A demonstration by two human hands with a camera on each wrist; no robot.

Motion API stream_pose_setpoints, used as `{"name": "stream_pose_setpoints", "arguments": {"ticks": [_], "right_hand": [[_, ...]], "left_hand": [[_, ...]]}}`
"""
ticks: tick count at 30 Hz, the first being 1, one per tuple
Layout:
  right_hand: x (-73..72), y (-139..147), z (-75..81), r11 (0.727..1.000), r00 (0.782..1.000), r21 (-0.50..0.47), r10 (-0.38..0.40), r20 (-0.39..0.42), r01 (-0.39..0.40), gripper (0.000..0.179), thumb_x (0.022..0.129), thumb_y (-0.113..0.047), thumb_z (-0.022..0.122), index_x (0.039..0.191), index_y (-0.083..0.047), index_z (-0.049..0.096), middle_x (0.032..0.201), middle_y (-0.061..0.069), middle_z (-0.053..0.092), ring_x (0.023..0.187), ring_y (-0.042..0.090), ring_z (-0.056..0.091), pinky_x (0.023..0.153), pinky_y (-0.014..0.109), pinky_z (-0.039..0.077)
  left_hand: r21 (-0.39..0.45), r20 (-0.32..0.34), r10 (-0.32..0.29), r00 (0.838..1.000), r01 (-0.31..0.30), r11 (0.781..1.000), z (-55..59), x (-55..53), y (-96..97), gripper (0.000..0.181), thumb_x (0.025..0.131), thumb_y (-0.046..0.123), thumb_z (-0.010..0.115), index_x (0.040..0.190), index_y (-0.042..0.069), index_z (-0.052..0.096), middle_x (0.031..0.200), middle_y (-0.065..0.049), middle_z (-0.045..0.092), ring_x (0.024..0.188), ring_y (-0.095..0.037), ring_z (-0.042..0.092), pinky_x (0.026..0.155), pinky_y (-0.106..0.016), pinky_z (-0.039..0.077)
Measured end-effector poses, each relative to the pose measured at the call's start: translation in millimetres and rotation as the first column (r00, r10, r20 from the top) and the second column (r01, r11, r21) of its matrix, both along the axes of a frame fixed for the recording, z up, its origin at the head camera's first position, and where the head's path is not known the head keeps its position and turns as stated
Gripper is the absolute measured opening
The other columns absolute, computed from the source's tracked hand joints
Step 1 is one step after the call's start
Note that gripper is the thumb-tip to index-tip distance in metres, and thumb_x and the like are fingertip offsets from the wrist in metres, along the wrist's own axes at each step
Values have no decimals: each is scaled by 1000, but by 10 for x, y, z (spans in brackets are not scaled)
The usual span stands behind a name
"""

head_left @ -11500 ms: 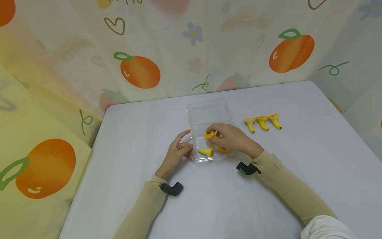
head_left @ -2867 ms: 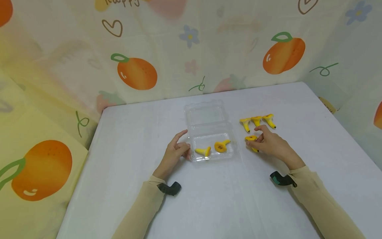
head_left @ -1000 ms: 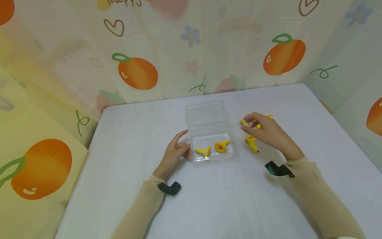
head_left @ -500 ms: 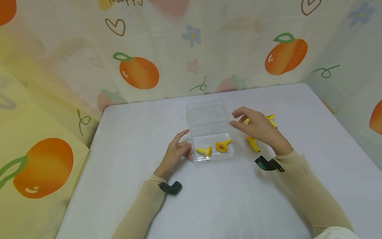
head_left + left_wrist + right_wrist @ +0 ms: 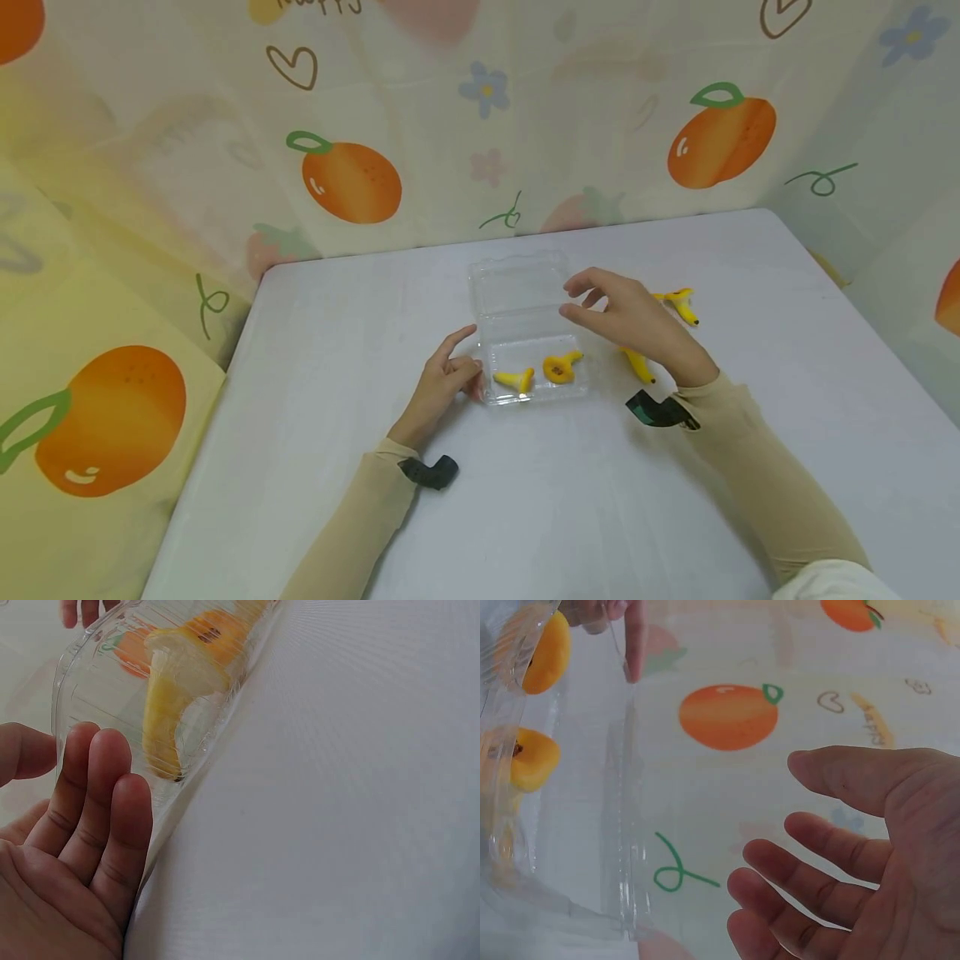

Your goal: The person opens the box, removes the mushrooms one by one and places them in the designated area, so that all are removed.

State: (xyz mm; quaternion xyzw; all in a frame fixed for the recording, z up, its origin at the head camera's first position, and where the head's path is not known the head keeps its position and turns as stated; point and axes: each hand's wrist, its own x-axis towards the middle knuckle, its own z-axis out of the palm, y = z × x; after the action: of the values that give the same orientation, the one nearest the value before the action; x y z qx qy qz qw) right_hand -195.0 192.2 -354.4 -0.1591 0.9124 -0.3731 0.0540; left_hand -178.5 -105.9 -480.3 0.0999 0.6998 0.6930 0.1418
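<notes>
A clear plastic clamshell box (image 5: 517,398) lies with its lid (image 5: 517,287) folded back. Two yellow trumpet-shaped mushrooms, one pale-stemmed (image 5: 515,381) and one with its cap facing up (image 5: 558,368), lie in its base. My left hand (image 5: 441,383) touches the box's left side, its fingers (image 5: 129,825) fairly straight against the clear wall. Holding nothing, my right hand (image 5: 630,312) hovers near the right edge of the lid, fingers loosely bent and thumb apart. Another mushroom (image 5: 637,365) lies on the table right of the box, partly covered by that hand.
Behind the right hand, a mushroom (image 5: 682,305) shows at the end of a back row that is mostly hidden. A white cloth covers the table (image 5: 525,508). A fruit-patterned curtain (image 5: 420,100) hangs along the back edge.
The right hand has let go of the mushroom it placed in front of the row, then moved left and back toward the lid. The left hand has stayed at the box.
</notes>
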Motion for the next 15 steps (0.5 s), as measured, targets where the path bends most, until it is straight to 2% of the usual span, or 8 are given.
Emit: {"name": "stream_pose_setpoints", "arguments": {"ticks": [7,11,15], "right_hand": [[-19,-61,-17,999,999,7,31,13,-31,37,98,-33,66,127,-11,61,129,11,65,112,26,61,90,45,53],[-35,-103,-47,999,999,6,48,11,-48,36,97,-34,67,126,-13,62,126,8,66,110,24,62,89,42,52],[-41,-151,-75,997,997,10,82,-8,-82,34,97,-31,69,125,-13,63,124,7,67,109,22,62,90,40,51]], "left_hand": [[-4,7,2,1000,-2,1000,-1,-1,-1,61,99,8,56,156,21,36,72,2,64,65,-13,60,67,-25,53],[-14,10,6,1000,-6,1000,-1,-2,-1,61,99,9,56,155,24,37,72,1,64,65,-13,60,67,-25,54],[-12,7,2,1000,-2,1000,1,-3,0,62,99,8,55,156,21,35,73,1,64,65,-14,60,67,-25,54]]}}
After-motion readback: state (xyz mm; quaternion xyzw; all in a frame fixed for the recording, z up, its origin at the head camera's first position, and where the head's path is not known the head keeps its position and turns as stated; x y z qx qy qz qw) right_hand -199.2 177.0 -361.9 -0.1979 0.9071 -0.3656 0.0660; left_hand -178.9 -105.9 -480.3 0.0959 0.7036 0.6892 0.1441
